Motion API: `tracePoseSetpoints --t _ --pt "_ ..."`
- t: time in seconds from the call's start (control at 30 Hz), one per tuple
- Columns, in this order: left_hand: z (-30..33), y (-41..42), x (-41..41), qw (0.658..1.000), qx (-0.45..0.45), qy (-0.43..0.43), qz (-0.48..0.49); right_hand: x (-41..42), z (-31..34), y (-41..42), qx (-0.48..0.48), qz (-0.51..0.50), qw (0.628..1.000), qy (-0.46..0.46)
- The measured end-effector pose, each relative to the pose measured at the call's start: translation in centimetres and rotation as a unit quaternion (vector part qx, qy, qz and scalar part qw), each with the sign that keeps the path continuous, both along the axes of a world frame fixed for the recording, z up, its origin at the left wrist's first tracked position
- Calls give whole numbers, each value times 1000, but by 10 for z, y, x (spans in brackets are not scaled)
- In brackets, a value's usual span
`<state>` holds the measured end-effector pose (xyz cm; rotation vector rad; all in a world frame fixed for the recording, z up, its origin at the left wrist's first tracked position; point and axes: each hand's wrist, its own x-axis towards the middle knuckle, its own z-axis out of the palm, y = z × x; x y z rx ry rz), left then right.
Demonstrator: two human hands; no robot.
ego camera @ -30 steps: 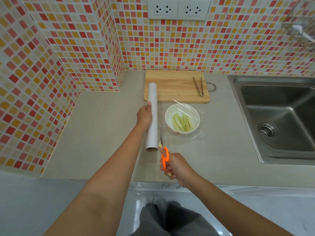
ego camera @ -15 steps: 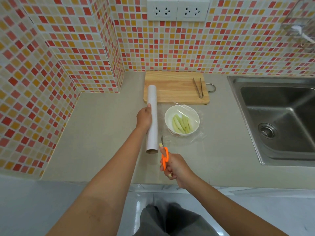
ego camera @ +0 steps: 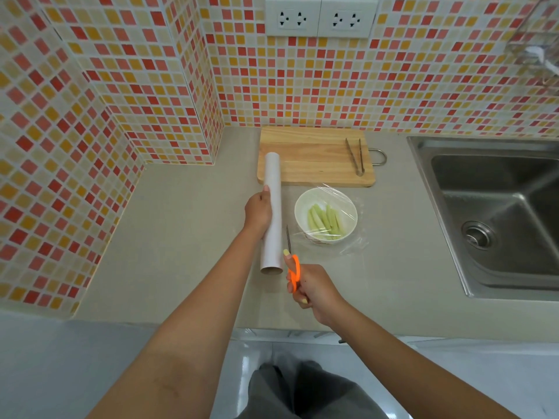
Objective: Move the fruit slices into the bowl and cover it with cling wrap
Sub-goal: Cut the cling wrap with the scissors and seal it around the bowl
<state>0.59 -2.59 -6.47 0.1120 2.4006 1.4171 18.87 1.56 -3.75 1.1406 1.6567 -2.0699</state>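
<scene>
Your left hand [ego camera: 257, 213] is wrapped around the long white roll of cling wrap [ego camera: 273, 213], its grip clenched on the middle of the tube. The roll points away from you: its far end overlaps the near left corner of the pale wooden cutting board [ego camera: 314, 155], and its open near end is nearest you. Whether the roll rests on the beige stone bench [ego camera: 181, 231] or hangs just above it cannot be told.

Your right hand [ego camera: 314, 290] grasps the orange-handled scissors [ego camera: 292, 258], fingers curled through the handles. The thin metal blades point away from you, just right of the roll and close to the film's left edge; they look closed, or nearly so.

The round white bowl [ego camera: 325, 215] stands on the bench just in front of the cutting board and just right of the roll. The pale green fruit slices [ego camera: 323, 221] lie inside it. A sheet of clear cling film [ego camera: 344, 207] is draped over the bowl, and its loose edges spread onto the bench on the near right side.

A pair of slim metal tongs [ego camera: 354, 155] lies on the right end of the board. A steel sink [ego camera: 496, 213] is set into the bench further right.
</scene>
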Motion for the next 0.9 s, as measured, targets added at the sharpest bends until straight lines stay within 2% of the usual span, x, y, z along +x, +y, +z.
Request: tracePoseSetpoints --t 0.17,0.5,0.9 --pt "0 1 -1 1000 -1 3 0 -4 1 3 -4 14 1000 -19" --pt "-2 0 -1 1000 -8 4 -6 -17 -2 10 -1 10 1000 12" --pt "-1 2 -2 1000 4 -5 -3 -31 -3 18 13 25 1000 9"
